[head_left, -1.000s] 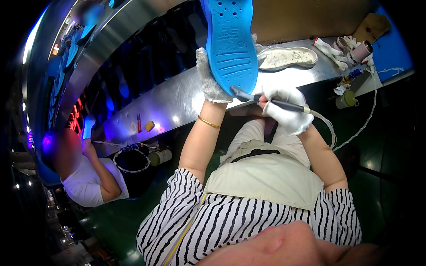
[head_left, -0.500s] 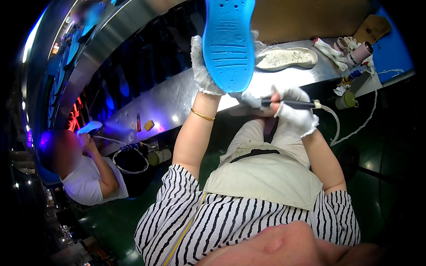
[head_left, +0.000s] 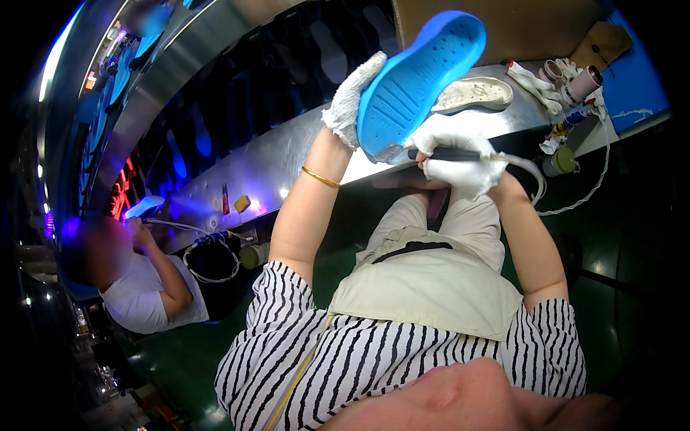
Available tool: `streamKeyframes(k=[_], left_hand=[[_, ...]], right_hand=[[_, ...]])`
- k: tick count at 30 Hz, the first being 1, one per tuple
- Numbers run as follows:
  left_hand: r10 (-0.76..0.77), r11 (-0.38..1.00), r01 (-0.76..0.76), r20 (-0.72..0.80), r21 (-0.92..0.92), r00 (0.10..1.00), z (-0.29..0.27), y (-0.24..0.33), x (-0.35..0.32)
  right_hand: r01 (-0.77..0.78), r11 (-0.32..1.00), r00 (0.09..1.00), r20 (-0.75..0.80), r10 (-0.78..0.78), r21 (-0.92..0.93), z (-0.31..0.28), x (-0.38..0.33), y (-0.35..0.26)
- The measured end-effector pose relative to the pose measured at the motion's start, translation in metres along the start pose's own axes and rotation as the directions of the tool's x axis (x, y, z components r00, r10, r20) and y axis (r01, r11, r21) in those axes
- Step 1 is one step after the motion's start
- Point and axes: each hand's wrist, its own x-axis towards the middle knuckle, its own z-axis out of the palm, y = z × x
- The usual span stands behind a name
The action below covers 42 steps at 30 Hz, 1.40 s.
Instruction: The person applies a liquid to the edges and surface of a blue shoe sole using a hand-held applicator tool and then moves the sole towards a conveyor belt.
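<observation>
My left hand (head_left: pixel 350 100) (white knit glove) was closed around the edge of a blue shoe sole (head_left: pixel 417 79), fingers wrapped behind it, tread side facing me. Sole was held up in the air above the worktop (head_left: pixel 287 161), tilted, heel end low and toe end up toward the right.

My right hand (head_left: pixel 460 161) (also gloved) was clenched tight on a dark pen-shaped tool (head_left: pixel 449 154). Tool lay roughly level, tip pointing left and touching the lower edge of the sole at the heel. A grey cable (head_left: pixel 535 179) ran off the back of the tool, looped down past my right wrist.

Gold bangle (head_left: pixel 320 177) on my left wrist. I was seated, beige apron (head_left: pixel 431 287) over a black-and-white striped shirt (head_left: pixel 345 359).

On the worktop behind the sole: a whitish insole (head_left: pixel 478 93) lying flat, just beside the blue sole in the picture. Further right, a cluster of small stuff: rolls of tape (head_left: pixel 583 80), some white rag or gloves (head_left: pixel 528 79), a small greenish jar (head_left: pixel 559 161) at the worktop's front edge. Brown cardboard (head_left: pixel 604 47) at the far right corner.

Off to my left, well apart, another person in a white T-shirt (head_left: pixel 136 302) was sitting at the same worktop holding something lit blue (head_left: pixel 144 208) (couldn't tell what it was). A small yellow block (head_left: pixel 242 204) sat on the worktop near them.
</observation>
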Motion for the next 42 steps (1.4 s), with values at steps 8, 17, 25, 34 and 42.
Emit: streamKeyframes(k=[8,17,25,34,42], left_hand=[[-0.104,0.978,0.117,-0.084,0.170,0.991,0.010,-0.005,0.001],[-0.199,0.955,0.202,-0.036,0.215,0.979,0.002,-0.005,-0.001],[-0.266,0.933,0.266,-0.032,0.242,0.963,-0.002,-0.004,0.003],[0.018,0.945,0.074,0.276,-0.320,0.961,0.000,-0.024,-0.010],[0.184,0.904,-0.095,0.180,-0.416,0.966,-0.008,-0.045,-0.011]], right_hand=[[0.121,0.981,0.989,0.063,-0.132,0.153,-0.024,0.006,-0.002],[-0.045,0.998,0.955,0.292,0.054,-0.038,-0.045,0.001,0.022],[-0.177,0.981,0.954,0.230,0.191,-0.079,-0.063,0.006,0.006],[0.095,0.995,0.990,-0.102,-0.094,0.008,-0.012,-0.006,-0.005],[-0.130,0.923,0.990,0.001,0.138,0.362,0.011,-0.011,-0.017]])
